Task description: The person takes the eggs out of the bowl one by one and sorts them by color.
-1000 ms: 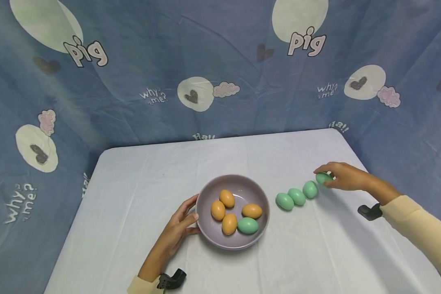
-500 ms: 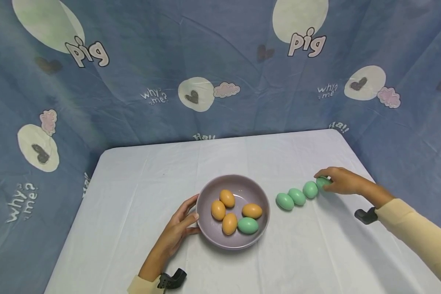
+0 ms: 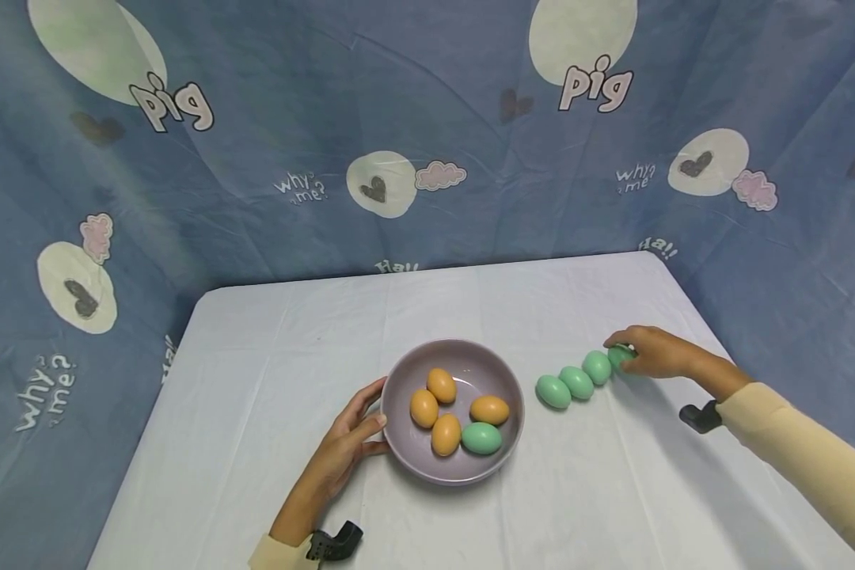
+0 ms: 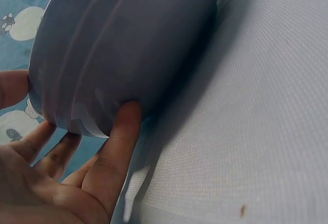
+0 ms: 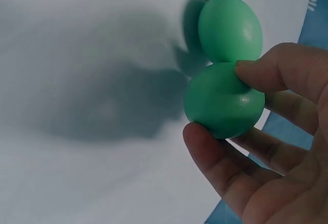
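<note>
A mauve bowl (image 3: 451, 467) stands on the white table, with several orange eggs (image 3: 445, 435) and one green egg (image 3: 481, 438) inside. My left hand (image 3: 349, 439) grips its left side, the thumb at the rim and the fingers (image 4: 128, 126) against the outer wall. To the right of the bowl, my right hand (image 3: 655, 352) pinches a green egg (image 5: 220, 98) between thumb and fingers. That egg touches the far end of a slanting row of three other green eggs (image 3: 576, 382). The hand partly covers it in the head view.
The white-covered table (image 3: 285, 332) has its far edge against a blue printed cloth (image 3: 456, 229), which also hangs at both sides. Dark wrist-worn devices (image 3: 336, 541) stick out near both cuffs.
My right hand has lowered its green egg and moved it slightly left against the end of the row, nudging the neighbouring egg left. The left hand and bowl have stayed put.
</note>
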### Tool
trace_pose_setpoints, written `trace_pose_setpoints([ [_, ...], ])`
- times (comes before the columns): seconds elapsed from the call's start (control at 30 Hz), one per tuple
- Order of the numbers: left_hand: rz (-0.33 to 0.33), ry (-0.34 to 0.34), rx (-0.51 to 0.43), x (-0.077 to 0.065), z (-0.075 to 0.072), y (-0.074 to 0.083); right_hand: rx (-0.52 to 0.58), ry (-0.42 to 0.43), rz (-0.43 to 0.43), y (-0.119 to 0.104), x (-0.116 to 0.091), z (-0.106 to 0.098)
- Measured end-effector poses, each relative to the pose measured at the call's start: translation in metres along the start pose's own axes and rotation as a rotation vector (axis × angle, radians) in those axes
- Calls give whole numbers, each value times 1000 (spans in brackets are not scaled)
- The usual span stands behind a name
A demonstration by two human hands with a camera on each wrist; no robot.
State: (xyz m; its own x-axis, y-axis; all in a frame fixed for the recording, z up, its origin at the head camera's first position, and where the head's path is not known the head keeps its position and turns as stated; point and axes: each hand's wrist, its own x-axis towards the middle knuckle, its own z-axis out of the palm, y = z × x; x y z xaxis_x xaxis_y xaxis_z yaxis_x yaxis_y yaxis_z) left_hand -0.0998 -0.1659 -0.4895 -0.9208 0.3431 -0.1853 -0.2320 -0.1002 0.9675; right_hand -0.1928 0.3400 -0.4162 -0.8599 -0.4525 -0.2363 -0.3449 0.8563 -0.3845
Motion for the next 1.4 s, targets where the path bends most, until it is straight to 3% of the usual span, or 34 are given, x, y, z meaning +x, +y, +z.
trace_pose_setpoints([
  [0.87,5,-15,7,-1,0,1,24,-44,26,-2,4,15],
  [1.4,7,-6,19,-1,-1,0,14,-38,23,-6,4,14],
])
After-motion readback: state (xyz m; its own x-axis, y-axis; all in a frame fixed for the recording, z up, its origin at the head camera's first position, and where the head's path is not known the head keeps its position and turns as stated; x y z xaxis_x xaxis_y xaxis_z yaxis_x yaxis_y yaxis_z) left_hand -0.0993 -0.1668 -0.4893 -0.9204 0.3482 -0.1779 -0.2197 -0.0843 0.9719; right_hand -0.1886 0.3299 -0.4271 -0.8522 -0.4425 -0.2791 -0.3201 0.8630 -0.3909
